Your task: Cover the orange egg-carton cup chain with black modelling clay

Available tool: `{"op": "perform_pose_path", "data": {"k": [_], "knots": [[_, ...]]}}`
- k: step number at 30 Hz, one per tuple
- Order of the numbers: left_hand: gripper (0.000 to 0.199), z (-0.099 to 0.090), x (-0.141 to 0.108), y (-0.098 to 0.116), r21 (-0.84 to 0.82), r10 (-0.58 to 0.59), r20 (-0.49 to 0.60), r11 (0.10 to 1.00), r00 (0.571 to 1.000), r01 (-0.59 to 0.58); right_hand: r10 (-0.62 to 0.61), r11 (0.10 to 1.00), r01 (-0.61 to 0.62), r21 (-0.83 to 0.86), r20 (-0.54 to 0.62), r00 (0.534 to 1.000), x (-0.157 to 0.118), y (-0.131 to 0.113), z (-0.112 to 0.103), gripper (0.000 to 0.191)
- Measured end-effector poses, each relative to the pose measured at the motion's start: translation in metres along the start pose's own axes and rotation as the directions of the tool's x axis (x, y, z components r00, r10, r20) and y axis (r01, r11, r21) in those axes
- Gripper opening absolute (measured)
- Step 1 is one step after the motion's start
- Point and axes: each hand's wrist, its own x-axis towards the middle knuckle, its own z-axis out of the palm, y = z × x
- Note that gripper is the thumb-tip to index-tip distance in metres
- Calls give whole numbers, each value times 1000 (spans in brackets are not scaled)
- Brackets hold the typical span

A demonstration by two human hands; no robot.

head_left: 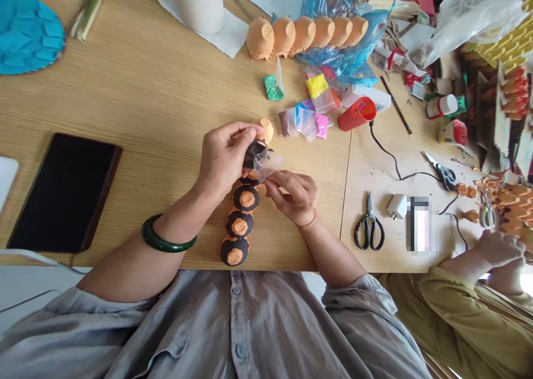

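A row of orange rounded pieces (239, 226), several of them ringed with black material, lies on the table in front of me. My left hand (227, 154) is closed at the far part of the row, thumb and forefinger pinching a small clear plastic bag (266, 162) with black stuff inside. From the right, my right hand (293, 193) pinches the lower edge of that bag with bent fingers. Beyond my left fingertips shows a plain orange piece (265, 130). The hands partly hide the pieces beneath them.
Colored clay packets (306, 120), a red cup (357, 114) and a second orange row (306, 34) lie farther back. Black scissors (369, 226) and a white adapter (397, 206) are at right, a tablet (64, 193) at left. Another person's hands (499, 254) rest at the far right.
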Motion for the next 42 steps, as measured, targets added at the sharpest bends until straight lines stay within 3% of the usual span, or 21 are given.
{"op": "perform_pose_path", "data": {"k": [4,8,11,14,18,21,24,28,31,36,42], "knots": [[27,0,2,-3,30,28,7,999,1000,-29,197,979,-200,50,50,979,-7,-1,5,15],[29,0,1,-4,97,90,-6,991,996,-89,396,894,-404,195,80,915,-8,-6,5,17],[32,-3,2,-3,146,143,-32,980,989,-137,583,725,-567,391,92,808,-1,-11,1,20],[33,-6,7,-5,127,132,-78,984,988,-122,702,483,-655,581,190,686,10,-10,-3,32],[30,-9,16,-9,72,106,-123,993,987,-98,757,214,-695,686,333,562,17,1,-5,43],[23,-9,20,-9,39,75,-159,997,984,-70,740,60,-678,733,423,523,17,10,-5,43],[20,-7,22,-7,-27,61,-191,997,980,-67,700,-76,-670,738,518,492,17,18,-6,37],[20,-5,23,-10,-101,56,-159,992,986,-73,702,-190,-683,705,584,407,20,23,-7,22],[21,-5,24,-14,-122,70,-133,989,989,-87,713,-200,-681,704,581,392,21,25,-7,29],[26,-7,24,-17,-132,67,-108,988,992,-81,708,-156,-686,710,565,424,18,29,-5,47],[26,-7,24,-15,-75,63,-116,995,991,-72,687,-134,-672,728,557,467,14,33,-2,34]]}}
